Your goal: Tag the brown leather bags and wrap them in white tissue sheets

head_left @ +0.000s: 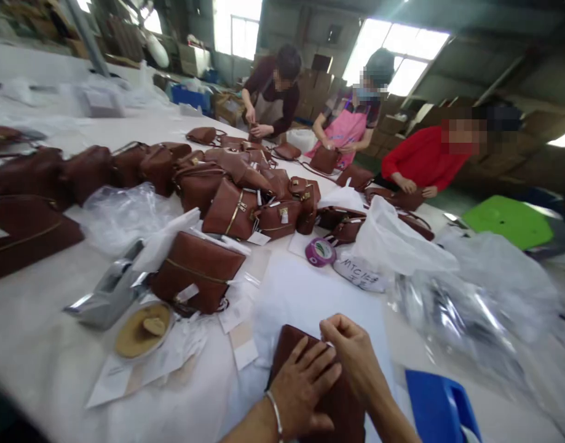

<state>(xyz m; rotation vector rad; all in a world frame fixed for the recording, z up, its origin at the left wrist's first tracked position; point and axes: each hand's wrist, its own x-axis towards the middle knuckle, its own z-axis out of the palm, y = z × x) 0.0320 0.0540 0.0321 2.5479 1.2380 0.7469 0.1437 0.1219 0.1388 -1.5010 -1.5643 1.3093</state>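
Note:
A brown leather bag (289, 344) lies on a white sheet at the near middle of the table. My left hand (305, 384), with a bracelet at the wrist, rests flat on the bag with its fingers stretched out. At the bag's upper right edge is my right hand (351, 351), thumb and forefinger pinched together. Whatever those fingertips hold, if anything, is too small to make out. To the left, another brown bag (199, 271) with a zip leans near a tape dispenser (107, 292). Beyond my hands sits a purple tape roll (320, 252).
Many brown bags (231, 209) are heaped across the table's middle. A yellowish round dish (141, 329) stands at left on papers. Clear plastic bags (457, 326) lie at right, near a blue object (441, 403) and a green panel (508, 223). Several people work along the far side.

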